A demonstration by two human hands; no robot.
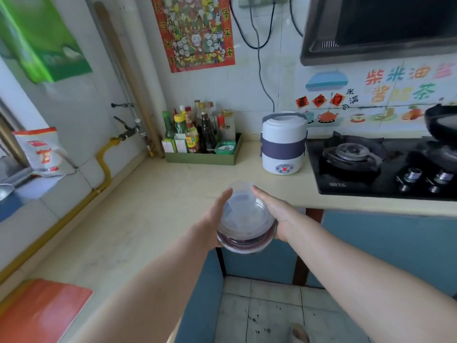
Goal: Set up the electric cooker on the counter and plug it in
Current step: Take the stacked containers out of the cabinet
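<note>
The white and purple electric cooker (283,142) stands upright on the cream counter (138,214), close to the back wall and just left of the gas stove. Its front panel shows a red light. A dark cable (259,70) runs from behind the cooker up the tiled wall to a socket (257,1) at the top edge. In front of the counter's edge I hold a round clear lidded container (246,219) between both hands. My left hand (215,219) presses its left side and my right hand (274,214) its right side.
A green tray of sauce bottles (202,142) sits at the back left of the cooker. The black gas stove (380,167) with a dark pan (442,122) lies to the right. A yellow gas pipe (103,167) and a tap run along the left wall. An orange board (42,310) lies near left.
</note>
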